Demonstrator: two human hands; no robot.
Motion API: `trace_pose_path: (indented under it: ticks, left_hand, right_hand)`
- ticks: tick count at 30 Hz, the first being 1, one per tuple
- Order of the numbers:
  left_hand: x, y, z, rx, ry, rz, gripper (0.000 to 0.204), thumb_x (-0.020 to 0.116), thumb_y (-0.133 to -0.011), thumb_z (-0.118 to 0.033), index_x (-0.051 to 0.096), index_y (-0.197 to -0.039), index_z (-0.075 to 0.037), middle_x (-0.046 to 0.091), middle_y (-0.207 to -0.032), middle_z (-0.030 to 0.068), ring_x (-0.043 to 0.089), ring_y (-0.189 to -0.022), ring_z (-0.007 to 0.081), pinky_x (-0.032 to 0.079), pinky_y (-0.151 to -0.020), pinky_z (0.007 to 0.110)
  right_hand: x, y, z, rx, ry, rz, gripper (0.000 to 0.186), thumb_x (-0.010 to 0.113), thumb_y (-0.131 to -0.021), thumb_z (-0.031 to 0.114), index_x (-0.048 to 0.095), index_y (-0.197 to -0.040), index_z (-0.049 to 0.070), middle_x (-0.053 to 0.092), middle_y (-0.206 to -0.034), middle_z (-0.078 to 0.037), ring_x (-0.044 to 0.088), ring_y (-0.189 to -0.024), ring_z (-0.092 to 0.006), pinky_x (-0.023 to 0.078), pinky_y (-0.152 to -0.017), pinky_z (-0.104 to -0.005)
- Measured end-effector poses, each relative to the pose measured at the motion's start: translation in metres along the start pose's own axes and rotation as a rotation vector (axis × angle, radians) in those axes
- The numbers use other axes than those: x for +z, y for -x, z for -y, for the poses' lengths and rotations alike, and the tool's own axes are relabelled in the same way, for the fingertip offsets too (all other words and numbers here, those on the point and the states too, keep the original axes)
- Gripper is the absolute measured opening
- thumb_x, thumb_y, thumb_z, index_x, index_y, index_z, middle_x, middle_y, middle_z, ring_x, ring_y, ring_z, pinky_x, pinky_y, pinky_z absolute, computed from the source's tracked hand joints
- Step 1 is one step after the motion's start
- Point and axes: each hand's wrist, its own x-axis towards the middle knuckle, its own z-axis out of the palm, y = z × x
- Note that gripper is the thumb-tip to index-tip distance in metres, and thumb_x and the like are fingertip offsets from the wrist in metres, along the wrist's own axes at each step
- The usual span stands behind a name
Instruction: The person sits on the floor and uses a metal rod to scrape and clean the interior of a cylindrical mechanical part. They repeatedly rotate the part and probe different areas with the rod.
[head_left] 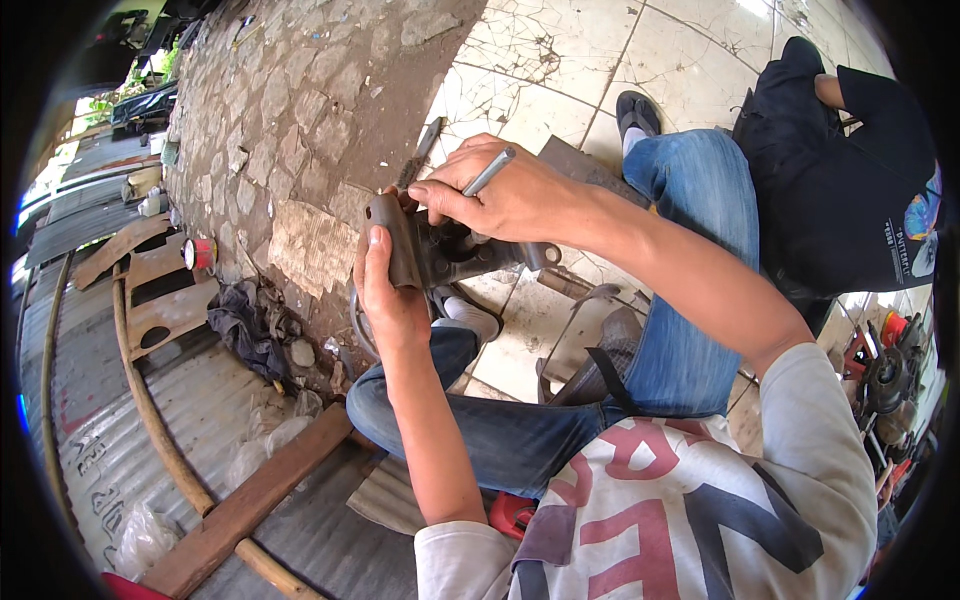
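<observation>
My left hand (388, 295) is closed around the near-left side of a dark metal part (402, 250), its thumb pressed on the part's curved face. The part has a rounded body with a hole near its top and a flange ending in a round eye at the right. Above it, my right hand (500, 190) is closed on a slim grey rod (489, 172), which sticks up past the knuckles. The rod's lower end is hidden by the fingers, so whether it touches the part cannot be made out. Both hands are over the tiled floor, in front of my knees.
A person in dark clothes (850, 180) sits close on the right. A flat dark bar (427, 140) lies beyond my hands. Flattened cardboard (312, 245), a red can (199, 253) and dark cloth (248, 325) are at the left, beside a wooden plank (255, 500). Several tools (888, 375) lie far right.
</observation>
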Motion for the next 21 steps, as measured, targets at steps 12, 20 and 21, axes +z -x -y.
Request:
trace_pose_path:
  ticks: [12,20,21]
  left_hand:
    - [-0.003,-0.002,0.004,0.041,-0.006,0.014,0.051,0.055,-0.095,-0.032,0.053,-0.132,0.003,0.061,-0.123,0.0126,0.059,-0.114,0.0224,0.044,-0.1,0.036]
    - [-0.004,-0.008,0.001,0.014,0.028,0.018,0.048,0.051,-0.096,-0.03,0.054,-0.13,0.003,0.062,-0.122,0.0136,0.059,-0.114,0.0239,0.044,-0.1,0.037]
    - [-0.005,-0.008,0.002,0.024,0.013,0.016,0.048,0.051,-0.096,-0.031,0.054,-0.131,0.003,0.062,-0.122,0.0139,0.059,-0.114,0.024,0.044,-0.1,0.037]
  right_hand:
    - [0.009,0.005,0.0,-0.285,0.055,0.06,0.032,0.055,-0.097,0.026,0.069,-0.079,0.003,0.068,-0.073,-0.012,0.064,-0.074,-0.029,0.049,-0.077,-0.0409]
    - [0.018,0.003,-0.011,-0.321,-0.02,-0.104,0.043,0.052,-0.098,0.028,0.065,-0.065,0.004,0.063,-0.061,-0.011,0.059,-0.056,-0.0278,0.05,-0.069,-0.0402]
    - [0.009,-0.004,-0.014,-0.192,-0.057,-0.123,0.042,0.052,-0.098,0.028,0.066,-0.067,0.004,0.065,-0.063,-0.011,0.059,-0.057,-0.0277,0.05,-0.072,-0.04]
